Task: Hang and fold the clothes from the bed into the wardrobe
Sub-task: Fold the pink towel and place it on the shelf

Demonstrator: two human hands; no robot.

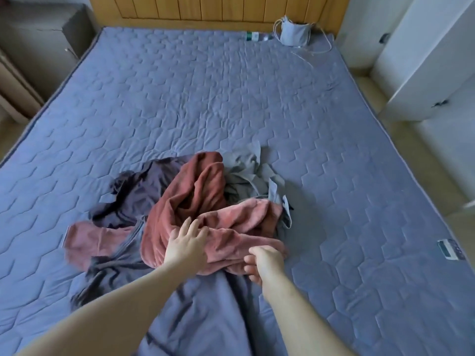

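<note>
On the quilted blue mattress (pixel 231 98) the clothes sit in one heap, and I place everything against its rust-red fleece garment (pixel 195 196). Far to its left stands a grey bedside cabinet (pixel 46 34). Just left of the fleece, partly under it, lies a dark purple-grey garment (pixel 138 191), with a pink piece (pixel 87 240) at that garment's near left edge. My left hand (pixel 186 246) rests on the fleece's near side, fingers spread and fairly straight, pressing on the cloth. My right hand (pixel 264 260) is at the fleece's near right corner, fingers curled and pinching the pink-red fabric there. Behind the fleece to the right a light grey garment (pixel 246 173) lies crumpled, touching it. Far beyond it, by the wooden headboard (pixel 218 9), sits a small grey drawstring bag (pixel 294 33). Right of the fleece, well apart, a remote control (pixel 451 249) lies near the mattress edge, and the white wardrobe (pixel 424 60) stands beyond.
</note>
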